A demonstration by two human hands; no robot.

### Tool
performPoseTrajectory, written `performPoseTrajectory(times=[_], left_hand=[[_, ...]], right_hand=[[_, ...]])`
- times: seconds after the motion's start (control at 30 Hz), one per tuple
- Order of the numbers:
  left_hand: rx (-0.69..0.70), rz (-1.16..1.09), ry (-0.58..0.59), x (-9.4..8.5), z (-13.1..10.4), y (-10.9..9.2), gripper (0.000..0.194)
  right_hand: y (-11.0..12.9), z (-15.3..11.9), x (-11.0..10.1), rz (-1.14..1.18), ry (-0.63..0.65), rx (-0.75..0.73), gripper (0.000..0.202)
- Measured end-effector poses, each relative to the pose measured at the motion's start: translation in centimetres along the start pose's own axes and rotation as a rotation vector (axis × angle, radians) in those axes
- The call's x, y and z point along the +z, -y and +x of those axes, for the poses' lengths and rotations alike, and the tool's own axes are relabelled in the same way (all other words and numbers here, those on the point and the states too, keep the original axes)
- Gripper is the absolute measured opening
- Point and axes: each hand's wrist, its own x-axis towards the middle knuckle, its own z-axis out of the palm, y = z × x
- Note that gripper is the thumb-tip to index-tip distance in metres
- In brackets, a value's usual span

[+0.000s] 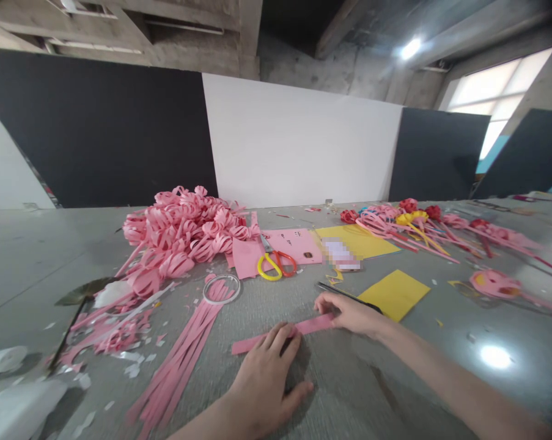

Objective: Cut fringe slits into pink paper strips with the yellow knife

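The left hand [267, 366], thumb apart, lay on the pink strip [313, 324]; whether the right hand [342, 311], toward two o'clock, pinched it, I couldn't tell. Uneven tugging risked creases.

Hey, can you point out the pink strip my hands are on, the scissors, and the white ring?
Pink strip [314, 324]: head view, flat stretch toward its right end.
Scissors [272, 252]: head view, where blades meet handles.
White ring [221, 302]: head view, near rim.
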Motion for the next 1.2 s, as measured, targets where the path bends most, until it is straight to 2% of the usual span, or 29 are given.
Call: performPoseTrajectory(times=[0.27,0.43,0.6,0.73,0.83,0.93,1.03,1.2], left_hand=[[-0.024,-0.003,0.025,0.0,-0.1,-0.1,0.060],[-0.022,-0.031,0.022,-0.2,-0.1,-0.1,0.059],[0.003,-0.076,-0.024,-0.4,-0.1,0.0,0.055],[0.048,-0.085,-0.038,-0.8,-0.1,-0.2,0.052],[0.110,-0.089,-0.021,-1.4,0.0,-0.4,0.040],[0.216,-0.090,-0.005,-1.7,0.1,-0.5,0.028],[0.310,-0.071,0.003,-1.5,0.2,-0.4,0.018],[0.333,-0.010,0.019,-1.5,0.2,0.0,0.012]], right_hand=[[-1.6,0.4,-0.8,0.195,0.074,0.062,0.042],[-2.0,0.3,-1.2,0.277,0.060,0.058,0.041],[-1.1,0.3,-0.9,0.084,-0.026,0.014,0.040],[0.5,0.1,0.2,-0.144,-0.054,-0.148,0.037],[1.4,-0.3,1.1,-0.302,-0.078,-0.285,0.037],[2.1,-0.7,1.6,-0.392,-0.107,-0.347,0.037],[2.8,-1.1,1.8,-0.424,-0.088,-0.386,0.040],[3.9,-1.5,2.3,-0.495,-0.026,-0.445,0.038]])
